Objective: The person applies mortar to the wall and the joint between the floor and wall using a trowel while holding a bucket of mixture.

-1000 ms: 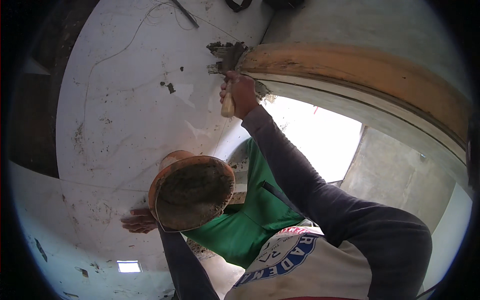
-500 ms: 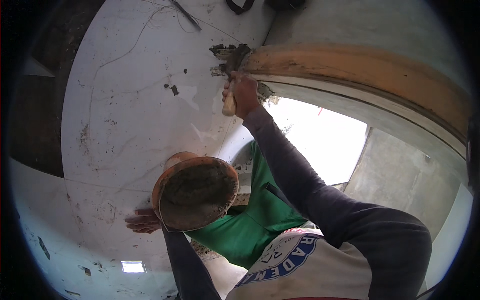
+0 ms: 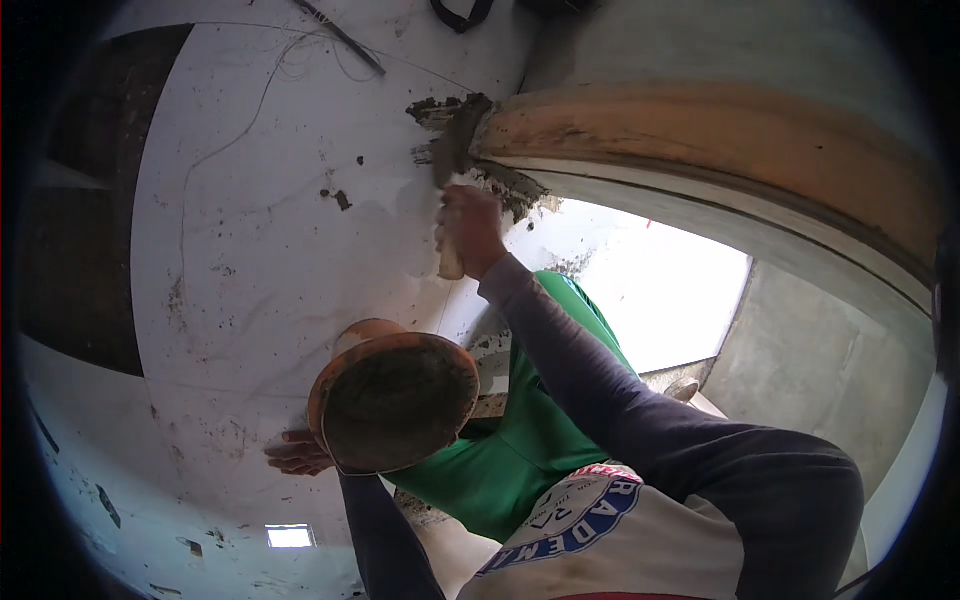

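My right hand [image 3: 472,222] is wrapped round the wooden handle of a trowel [image 3: 451,264]. The trowel's blade is blurred and points away from me, at the foot of an orange-brown door frame [image 3: 600,125]. Dark wet mortar [image 3: 515,183] is smeared on the floor round the base of that frame. My left hand [image 3: 298,454] lies on the pale floor with fingers stretched out, partly hidden behind a bucket. Between my arms stands the orange bucket [image 3: 370,329], tilted in the view, with grey-brown mortar [image 3: 405,405] inside.
White floor tiles [image 3: 260,250] carry mortar crumbs and a thin string. A dark metal bar [image 3: 345,38] lies at the far side, near a black strap [image 3: 462,15]. Dark bare ground [image 3: 85,240] borders the tiles at left. A grey wall [image 3: 820,340] rises at right.
My right hand has drawn the trowel nearer to me and slightly left, baring more mortar beside the frame's base. My left hand still rests on the floor. The view has shifted slightly.
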`<state>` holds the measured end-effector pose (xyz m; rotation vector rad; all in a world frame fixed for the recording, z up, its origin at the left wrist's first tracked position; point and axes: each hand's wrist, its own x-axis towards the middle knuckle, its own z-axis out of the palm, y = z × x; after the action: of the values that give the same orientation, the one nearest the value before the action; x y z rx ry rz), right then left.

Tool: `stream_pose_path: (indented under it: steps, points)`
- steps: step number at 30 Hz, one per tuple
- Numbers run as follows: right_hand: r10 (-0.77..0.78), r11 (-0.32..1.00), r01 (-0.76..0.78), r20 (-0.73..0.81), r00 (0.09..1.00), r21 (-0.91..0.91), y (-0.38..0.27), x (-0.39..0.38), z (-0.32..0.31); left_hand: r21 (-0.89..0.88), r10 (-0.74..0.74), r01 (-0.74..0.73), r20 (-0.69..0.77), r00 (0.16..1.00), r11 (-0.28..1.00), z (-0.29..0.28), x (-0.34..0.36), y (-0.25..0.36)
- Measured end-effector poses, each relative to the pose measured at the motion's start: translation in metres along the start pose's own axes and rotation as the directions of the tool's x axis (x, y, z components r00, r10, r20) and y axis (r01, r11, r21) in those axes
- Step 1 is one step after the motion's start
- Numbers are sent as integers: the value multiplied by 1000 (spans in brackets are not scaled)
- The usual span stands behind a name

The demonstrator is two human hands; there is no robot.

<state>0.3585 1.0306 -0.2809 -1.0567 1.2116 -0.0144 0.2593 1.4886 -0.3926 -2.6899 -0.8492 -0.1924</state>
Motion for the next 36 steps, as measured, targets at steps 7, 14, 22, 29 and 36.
stream_pose_path:
  steps: [7,14,22,29,36]
  points:
    - [111,990,-105,-50,993,95,-7,-4,-21,-83,-31,25,-77,997,996,-5,2,3]
    - [111,991,-99,-130,985,94,-12,-12,-22,-67,-37,33,-64,997,997,-15,3,2]
    - [111,989,-95,131,985,-117,5,-12,-5,-58,-50,47,-51,997,997,-15,6,8]
    - [20,946,-20,5,1000,323,-33,-4,-29,-70,-60,58,-31,998,996,-14,7,14]
    - [62,910,-76,46,997,408,-37,-6,-19,-81,-77,76,-7,997,994,-12,5,17]
